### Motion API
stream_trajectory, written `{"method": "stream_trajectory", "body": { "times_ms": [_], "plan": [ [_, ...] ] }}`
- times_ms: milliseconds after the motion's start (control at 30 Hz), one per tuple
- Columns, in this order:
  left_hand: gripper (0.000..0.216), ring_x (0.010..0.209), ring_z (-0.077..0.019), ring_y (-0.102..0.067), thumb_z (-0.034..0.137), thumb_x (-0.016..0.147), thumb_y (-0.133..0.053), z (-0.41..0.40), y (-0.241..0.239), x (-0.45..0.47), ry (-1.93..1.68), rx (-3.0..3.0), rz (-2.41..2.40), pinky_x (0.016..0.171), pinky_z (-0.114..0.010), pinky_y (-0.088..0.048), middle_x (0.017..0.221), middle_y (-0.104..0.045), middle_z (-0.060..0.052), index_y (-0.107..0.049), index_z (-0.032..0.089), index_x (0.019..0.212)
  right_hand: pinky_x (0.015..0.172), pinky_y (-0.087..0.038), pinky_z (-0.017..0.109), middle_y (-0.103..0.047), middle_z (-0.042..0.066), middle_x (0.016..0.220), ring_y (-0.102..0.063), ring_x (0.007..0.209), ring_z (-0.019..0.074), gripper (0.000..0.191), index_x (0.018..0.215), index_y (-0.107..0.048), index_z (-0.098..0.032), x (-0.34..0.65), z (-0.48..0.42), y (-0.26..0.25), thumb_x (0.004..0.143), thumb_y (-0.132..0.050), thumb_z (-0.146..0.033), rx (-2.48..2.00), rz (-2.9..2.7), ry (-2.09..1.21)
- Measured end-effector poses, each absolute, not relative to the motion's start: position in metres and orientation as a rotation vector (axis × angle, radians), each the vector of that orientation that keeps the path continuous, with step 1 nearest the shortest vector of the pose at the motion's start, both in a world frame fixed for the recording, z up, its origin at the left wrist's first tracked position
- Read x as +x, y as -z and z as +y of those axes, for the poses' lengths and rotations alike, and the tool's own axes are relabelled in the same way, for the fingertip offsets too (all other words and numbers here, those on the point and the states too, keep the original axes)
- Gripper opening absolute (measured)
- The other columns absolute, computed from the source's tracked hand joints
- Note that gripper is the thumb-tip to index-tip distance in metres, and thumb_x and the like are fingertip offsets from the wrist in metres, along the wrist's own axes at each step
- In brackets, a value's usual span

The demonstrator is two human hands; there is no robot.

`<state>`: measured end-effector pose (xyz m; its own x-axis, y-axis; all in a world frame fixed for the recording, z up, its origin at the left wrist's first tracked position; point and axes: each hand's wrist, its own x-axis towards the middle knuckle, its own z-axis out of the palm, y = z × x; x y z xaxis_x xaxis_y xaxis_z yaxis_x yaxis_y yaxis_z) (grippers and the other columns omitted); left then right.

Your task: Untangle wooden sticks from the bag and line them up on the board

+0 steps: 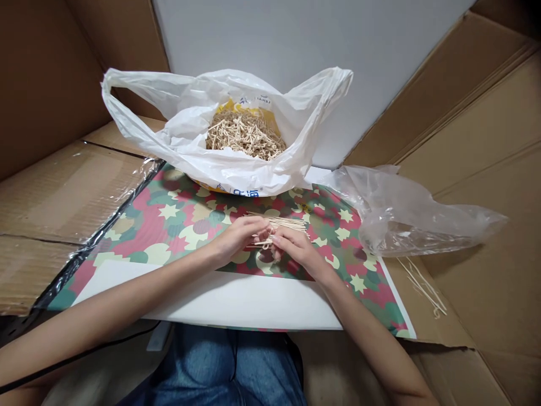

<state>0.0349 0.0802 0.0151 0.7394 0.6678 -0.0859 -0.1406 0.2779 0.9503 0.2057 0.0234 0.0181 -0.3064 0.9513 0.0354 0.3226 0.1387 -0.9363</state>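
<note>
Two hands are holding a bundle of sticks [284, 224] over a patterned mat [169, 223].

The bundle of sticks is looking pale, thin and straight, lying almost level just above the middle of the star-printed mat, its far end fanning toward the right. The left hand [240, 237] is curling its fingers over the near end, and the right hand [296, 248] is pinching the same end from the other side, fingertips meeting. A white bag [177, 141] of knotted sticks is sitting behind, a clear bag [406, 214] lying to the right.
</note>
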Motion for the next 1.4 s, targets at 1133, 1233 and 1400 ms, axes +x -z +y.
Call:
{"method": "stream_trajectory", "body": {
  "times_ms": [1133,1233,1400],
  "plan": [
    [0.021,0.057,-0.0115,-0.048,0.033,0.077,-0.055,0.072,-0.032,0.026,-0.381,1.531,0.453,0.053,-0.021,-0.036,0.063,-0.055,-0.002,-0.058,0.012,0.074,0.051,-0.033,0.02,-0.052,-0.003,0.059,-0.045,0.054,0.0081,0.024,0.067,-0.054,-0.017,0.219,0.016,-0.027,0.084,-0.047,-0.033,-1.088,-2.107,-1.321],
    [0.015,0.055,-0.0094,-0.046,0.027,0.076,-0.058,0.068,-0.027,0.03,-0.491,1.483,0.526,0.052,-0.02,-0.035,0.06,-0.052,0.0,-0.056,0.013,0.071,0.053,-0.035,0.02,-0.054,-0.002,0.062,-0.048,0.057,0.0088,0.028,0.072,-0.055,-0.016,0.217,0.016,-0.026,0.087,-0.042,-0.036,-1.156,-2.027,-1.301],
    [0.012,0.06,-0.0091,-0.048,0.027,0.077,-0.059,0.059,-0.019,0.034,-0.853,1.362,0.651,0.055,-0.019,-0.038,0.066,-0.052,0.001,-0.055,0.016,0.075,0.047,-0.035,0.02,-0.055,0.0,0.064,-0.051,0.057,0.0099,0.033,0.083,-0.05,-0.017,0.207,0.013,-0.022,0.089,-0.032,-0.044,-1.247,-1.709,-1.416]
  ]
}}
